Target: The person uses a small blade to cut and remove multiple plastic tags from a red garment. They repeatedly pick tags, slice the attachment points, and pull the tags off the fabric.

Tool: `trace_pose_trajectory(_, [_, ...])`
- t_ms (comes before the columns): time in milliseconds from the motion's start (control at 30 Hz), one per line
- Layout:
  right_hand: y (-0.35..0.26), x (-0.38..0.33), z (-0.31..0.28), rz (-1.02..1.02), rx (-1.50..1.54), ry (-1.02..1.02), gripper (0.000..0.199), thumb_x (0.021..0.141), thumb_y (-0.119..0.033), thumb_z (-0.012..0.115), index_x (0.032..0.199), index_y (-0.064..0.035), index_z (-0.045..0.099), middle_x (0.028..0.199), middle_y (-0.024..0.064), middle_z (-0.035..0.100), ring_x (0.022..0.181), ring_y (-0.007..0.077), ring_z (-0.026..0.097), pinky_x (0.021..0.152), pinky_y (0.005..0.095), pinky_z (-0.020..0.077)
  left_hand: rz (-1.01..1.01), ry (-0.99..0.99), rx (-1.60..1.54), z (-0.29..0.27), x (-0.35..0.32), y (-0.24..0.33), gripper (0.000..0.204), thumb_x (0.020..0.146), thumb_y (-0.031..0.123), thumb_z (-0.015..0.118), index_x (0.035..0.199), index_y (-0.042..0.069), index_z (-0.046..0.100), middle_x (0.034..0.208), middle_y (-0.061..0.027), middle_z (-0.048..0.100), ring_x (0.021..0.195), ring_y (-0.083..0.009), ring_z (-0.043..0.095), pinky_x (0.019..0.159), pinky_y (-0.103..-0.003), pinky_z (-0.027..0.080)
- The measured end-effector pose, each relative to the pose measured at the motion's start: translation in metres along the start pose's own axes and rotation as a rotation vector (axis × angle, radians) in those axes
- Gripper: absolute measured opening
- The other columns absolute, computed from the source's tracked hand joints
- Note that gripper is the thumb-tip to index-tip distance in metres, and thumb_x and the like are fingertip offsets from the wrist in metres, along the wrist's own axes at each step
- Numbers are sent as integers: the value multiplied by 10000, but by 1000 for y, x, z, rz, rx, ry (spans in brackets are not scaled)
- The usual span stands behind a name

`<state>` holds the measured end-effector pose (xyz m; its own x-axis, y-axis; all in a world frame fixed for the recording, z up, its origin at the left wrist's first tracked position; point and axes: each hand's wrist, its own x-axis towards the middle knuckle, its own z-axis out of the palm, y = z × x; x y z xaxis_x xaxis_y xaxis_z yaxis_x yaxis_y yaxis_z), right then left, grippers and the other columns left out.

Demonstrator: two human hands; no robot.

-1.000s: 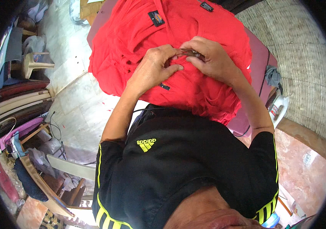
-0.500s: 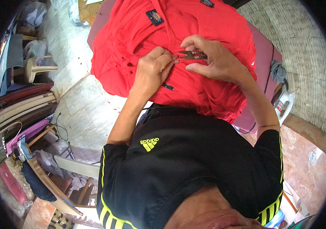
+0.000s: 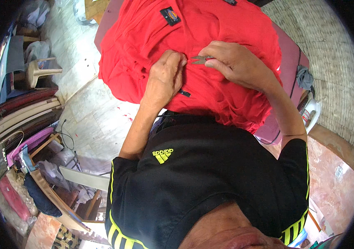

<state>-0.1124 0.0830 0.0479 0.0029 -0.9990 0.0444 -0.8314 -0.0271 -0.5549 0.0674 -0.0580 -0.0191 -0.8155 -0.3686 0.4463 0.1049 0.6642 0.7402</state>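
Note:
A heap of red fabric garments (image 3: 210,29) lies in front of me, with a black neck label (image 3: 170,16) on its far part and a smaller black tag (image 3: 184,93) near my left wrist. My left hand (image 3: 164,76) rests on the red cloth, its fingers curled and pinched on a bit of it; the fingertips are partly hidden. In my right hand (image 3: 237,62) is a small pair of metal thread snips (image 3: 199,60). Their pointed blades stand a little apart and point left at the left fingers, without touching them. The handles are hidden in my grip.
Under the red heap is a mauve padded board (image 3: 291,66). A grey cloth (image 3: 304,77) and a white iron (image 3: 313,114) sit along its right side. To the left are a cream plastic stool (image 3: 42,72), stacked boards (image 3: 23,114) and a cluttered wooden rack (image 3: 56,203).
My right fingers have closed further round the snips, covering more of them. My left fingers have drawn back slightly to the left and curled in, away from the blades.

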Motion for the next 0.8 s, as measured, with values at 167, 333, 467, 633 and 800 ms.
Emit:
trace_pose_trajectory(167, [-11,7,-3,4,-98,-19,212,972,-244,565,1001,-36,592,893,177,630,888,389,639,752,498,509,-11,3,-9,-4,0,1,113,867,-76,595,926,-25,514,850,-228,593,794,-433,620,681,-464,496])
trace_pose_trajectory(333, [-9,15,-2,-7,-160,-59,211,969,-247,570,987,-37,589,895,174,642,874,389,646,730,497,509,-34,13,-25,-2,-2,0,105,882,-66,595,939,-21,520,857,-220,609,790,-423,637,679,-455,511])
trace_pose_trajectory(467, [-14,20,-5,36,-135,-116,224,975,-234,548,1048,-28,600,957,158,618,935,368,618,798,465,484,-20,25,-31,-2,-2,0,113,879,-71,597,953,-15,533,857,-209,617,785,-409,646,675,-449,516])
trace_pose_trajectory(633, [-9,18,-2,14,-115,-75,203,971,-212,559,1056,-33,599,957,161,610,930,370,616,789,465,484,2,58,-39,-1,-2,0,152,853,-93,585,972,-6,549,855,-201,622,794,-393,659,677,-432,529])
trace_pose_trajectory(800, [-9,18,-1,-36,-111,-23,192,957,-217,584,1025,-38,592,938,164,633,912,369,638,764,470,505,-35,36,-64,-1,-4,1,230,799,-127,554,992,-1,556,843,-197,631,789,-381,670,676,-425,536])
